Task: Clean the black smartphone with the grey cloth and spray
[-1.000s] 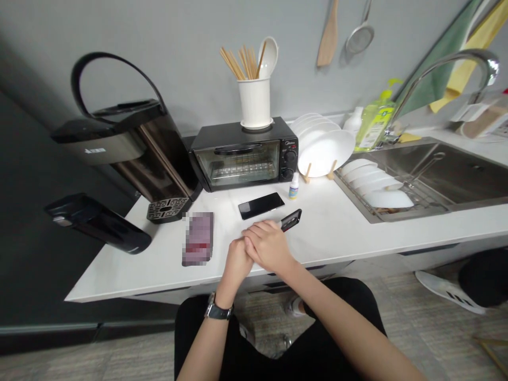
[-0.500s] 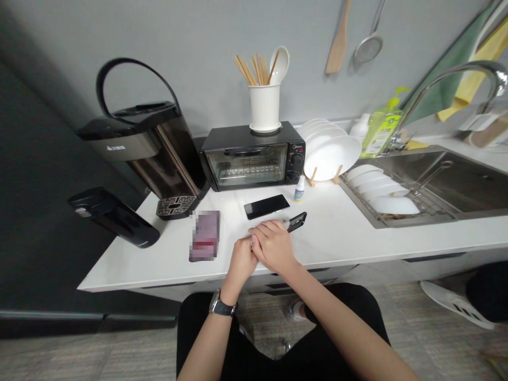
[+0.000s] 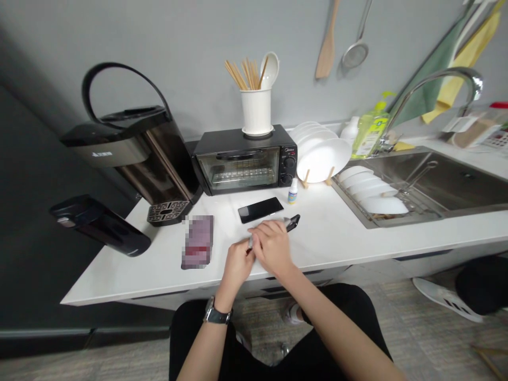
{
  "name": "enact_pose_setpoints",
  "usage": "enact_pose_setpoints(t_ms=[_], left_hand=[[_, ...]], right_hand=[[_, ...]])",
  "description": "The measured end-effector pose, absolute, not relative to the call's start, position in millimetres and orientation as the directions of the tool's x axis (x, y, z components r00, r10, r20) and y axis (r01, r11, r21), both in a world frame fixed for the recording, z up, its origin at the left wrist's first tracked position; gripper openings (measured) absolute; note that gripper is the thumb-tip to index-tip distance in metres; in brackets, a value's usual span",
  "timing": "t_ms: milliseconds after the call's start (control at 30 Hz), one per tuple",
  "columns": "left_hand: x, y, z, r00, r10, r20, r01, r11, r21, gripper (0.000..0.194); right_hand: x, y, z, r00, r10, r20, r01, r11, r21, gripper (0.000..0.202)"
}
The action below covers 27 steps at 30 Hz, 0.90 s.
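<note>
Close to the counter's front edge, my two hands meet over a dark phone (image 3: 294, 223), whose far end sticks out to the right. My left hand (image 3: 238, 262), with a watch on the wrist, is closed round the near end. Lying across the phone, my right hand (image 3: 273, 247) has its fingers bent over a pale grey cloth-like piece (image 3: 286, 222); most of both things is hidden. Just beyond lies another black phone (image 3: 261, 209), screen up. A small white spray bottle (image 3: 292, 193) stands to its right. Left of my hands is a blurred-out purple item (image 3: 199, 241).
A dark flask (image 3: 101, 225) and a water dispenser (image 3: 138, 159) stand left. Behind is a toaster oven (image 3: 246, 159) topped by a white utensil holder (image 3: 256, 111). Racked plates (image 3: 323, 159) and a sink (image 3: 456, 185) with bowls are right. A person's shoe (image 3: 446, 299) shows lower right.
My view has shifted, so the counter things sit slightly further left. My left hand has drawn a little apart from my right, and a pale bit shows between them.
</note>
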<state>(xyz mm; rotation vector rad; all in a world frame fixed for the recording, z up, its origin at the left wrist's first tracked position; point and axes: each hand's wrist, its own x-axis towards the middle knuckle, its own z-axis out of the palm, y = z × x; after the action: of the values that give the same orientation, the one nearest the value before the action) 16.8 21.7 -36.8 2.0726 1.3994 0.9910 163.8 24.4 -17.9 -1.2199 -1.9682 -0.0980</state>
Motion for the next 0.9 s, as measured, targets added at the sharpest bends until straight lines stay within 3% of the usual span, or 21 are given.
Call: enact_pose_setpoints(t_ms=[167,300,400,567,700,900], left_hand=[[15,22,-38,0.242,0.922,0.304,0.593,-0.388,0.706,0.034],[22,21,-36,0.246,0.929,0.278,0.582,-0.371,0.724,0.036],[24,21,-35,0.233,0.930,0.284,0.582,-0.367,0.726,0.034],[19,22,-37,0.231,0.925,0.302,0.605,-0.380,0.700,0.030],[14,23,-39,0.234,0.929,0.288,0.619,-0.371,0.693,0.029],[23,24,-38,0.232,0.935,0.270,0.582,-0.355,0.731,0.037]], right_hand=[[193,36,-15,-0.355,0.722,0.594,0.800,0.563,-0.207,0.027],[246,57,-13,-0.183,0.782,0.595,0.878,0.402,-0.259,0.037],[237,55,-13,-0.090,0.783,0.615,0.894,0.336,-0.297,0.037],[161,23,-15,-0.204,0.740,0.642,0.807,0.498,-0.318,0.026],[155,21,-14,-0.345,0.714,0.609,0.781,0.578,-0.237,0.023],[232,60,-10,-0.185,0.776,0.603,0.882,0.402,-0.247,0.034]])
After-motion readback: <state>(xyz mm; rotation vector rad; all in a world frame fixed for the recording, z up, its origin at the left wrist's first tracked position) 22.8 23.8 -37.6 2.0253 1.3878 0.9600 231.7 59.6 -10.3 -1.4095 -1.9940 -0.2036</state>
